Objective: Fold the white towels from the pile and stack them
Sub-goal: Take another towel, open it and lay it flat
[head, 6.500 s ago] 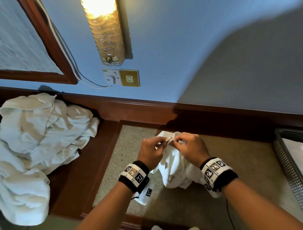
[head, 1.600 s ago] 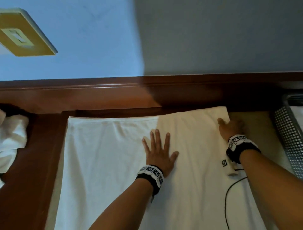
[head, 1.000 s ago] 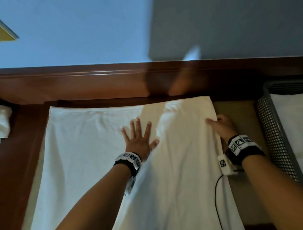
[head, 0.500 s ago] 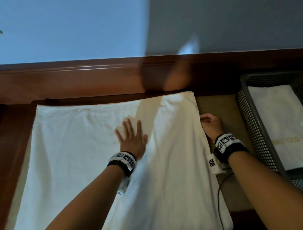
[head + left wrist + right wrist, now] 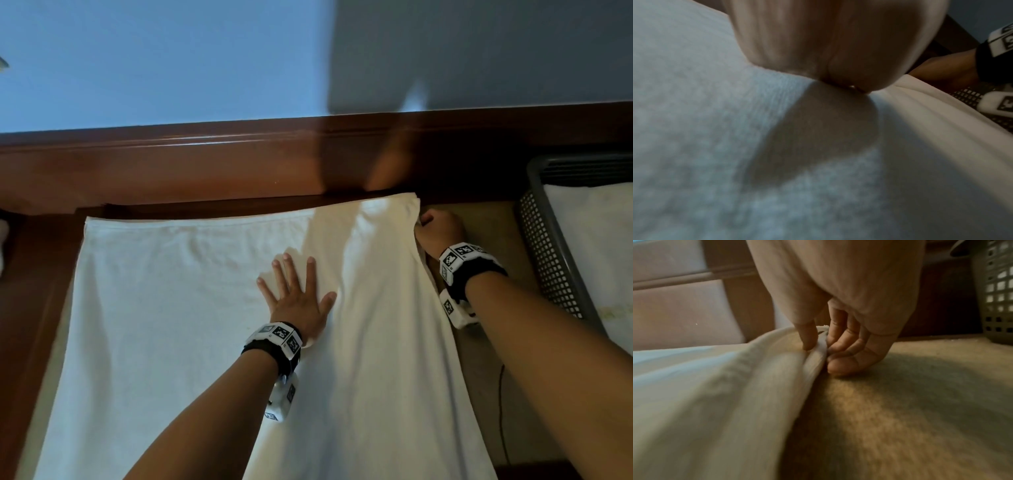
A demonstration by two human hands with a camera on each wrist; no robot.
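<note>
We see a blue wall (image 5: 164,61) above a dark wooden ledge (image 5: 171,164), and below it the counter (image 5: 479,370), a beige speckled surface framed in the same wood. Spread flat across most of the counter lies the white towel (image 5: 164,342), its far edge running along the foot of the ledge and its near part leaving the head view at the bottom. At the right stands a grey perforated basket (image 5: 551,260) holding a folded white towel (image 5: 596,246); we note that it sits well apart from the spread towel, with bare counter between them. At the far left edge a small part of another white cloth (image 5: 2,236) is visible. We observe the left hand (image 5: 296,298) lying palm down near the middle of the spread towel, fingers straight and splayed, its grip released and pressing the fabric flat. The right hand (image 5: 440,233) sits at the towel's far right corner; in the right wrist view its fingers (image 5: 838,340) and thumb curl round the hem, so this grip is grasping the towel's edge, which rises slightly off the counter there.
</note>
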